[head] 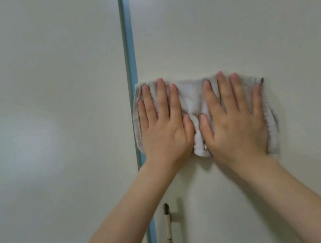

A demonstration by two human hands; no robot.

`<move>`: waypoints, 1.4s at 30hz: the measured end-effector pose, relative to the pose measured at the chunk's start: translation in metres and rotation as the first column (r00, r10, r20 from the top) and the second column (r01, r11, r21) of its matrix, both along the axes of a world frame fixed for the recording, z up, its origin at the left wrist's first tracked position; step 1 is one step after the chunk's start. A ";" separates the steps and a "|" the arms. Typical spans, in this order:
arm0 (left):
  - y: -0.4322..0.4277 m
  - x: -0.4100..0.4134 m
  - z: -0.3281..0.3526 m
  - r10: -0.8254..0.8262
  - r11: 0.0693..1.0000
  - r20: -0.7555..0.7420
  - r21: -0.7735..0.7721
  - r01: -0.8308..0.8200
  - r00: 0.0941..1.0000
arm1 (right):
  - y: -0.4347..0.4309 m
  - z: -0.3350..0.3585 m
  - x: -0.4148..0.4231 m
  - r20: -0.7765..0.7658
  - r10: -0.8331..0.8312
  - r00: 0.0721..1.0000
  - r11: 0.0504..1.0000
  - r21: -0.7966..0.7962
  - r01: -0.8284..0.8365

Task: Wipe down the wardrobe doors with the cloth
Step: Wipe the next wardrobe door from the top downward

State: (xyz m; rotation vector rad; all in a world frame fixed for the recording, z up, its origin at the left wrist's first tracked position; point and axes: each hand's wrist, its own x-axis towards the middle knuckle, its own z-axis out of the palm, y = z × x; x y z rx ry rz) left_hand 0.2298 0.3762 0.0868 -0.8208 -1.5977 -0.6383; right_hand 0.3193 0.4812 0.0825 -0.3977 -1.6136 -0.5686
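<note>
Pressing the white cloth (191, 95) flat against the right wardrobe door (222, 15), its left edge reaching the blue strip (128, 42) dividing that door from the left wardrobe door (41, 77). Laying left hand (164, 133) and right hand (234, 126) side by side on the cloth, fingers straight and spread, curling round nothing, thumbs nearly meeting over a bunched fold. Working well above the slim cream door handle (170, 236).

You had soft, even, fairly bright light. Hazy glare lay on the glossy off-white left wardrobe door (37, 137), with smaller bright patches at the top edge. Faint soft-edged shadows fell on the matching right wardrobe door (224, 25). The picture looked slightly smeared, and the blue-green vertical strip (130, 62) between the doors bowed slightly with lens distortion.
</note>
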 end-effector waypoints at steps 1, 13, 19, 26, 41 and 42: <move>0.000 0.000 0.015 0.006 1.000 -0.003 0.002 -0.006 1.000 | 0.001 0.018 0.002 0.007 -0.007 1.000 1.000 0.004 0.007; 0.015 -0.016 0.240 -0.036 0.991 -0.123 0.122 0.051 0.992 | 0.017 0.242 -0.004 -0.033 -0.069 0.997 0.996 0.054 0.070; 0.017 -0.014 0.334 -0.001 0.993 -0.116 0.121 0.015 0.993 | 0.014 0.334 -0.004 -0.055 -0.072 0.996 0.997 -0.007 0.072; 0.019 -0.005 0.432 0.079 0.991 -0.111 0.119 -0.066 0.991 | 0.013 0.432 0.003 -0.044 -0.062 0.997 0.998 -0.009 0.062; 0.032 0.023 0.488 0.139 0.982 0.001 0.130 -0.138 0.990 | 0.025 0.497 0.016 -0.147 -0.109 0.983 0.987 -0.132 0.090; 0.031 0.023 0.486 0.130 0.984 -0.005 0.125 -0.128 0.991 | 0.025 0.496 0.017 -0.120 -0.098 0.988 0.991 -0.100 0.086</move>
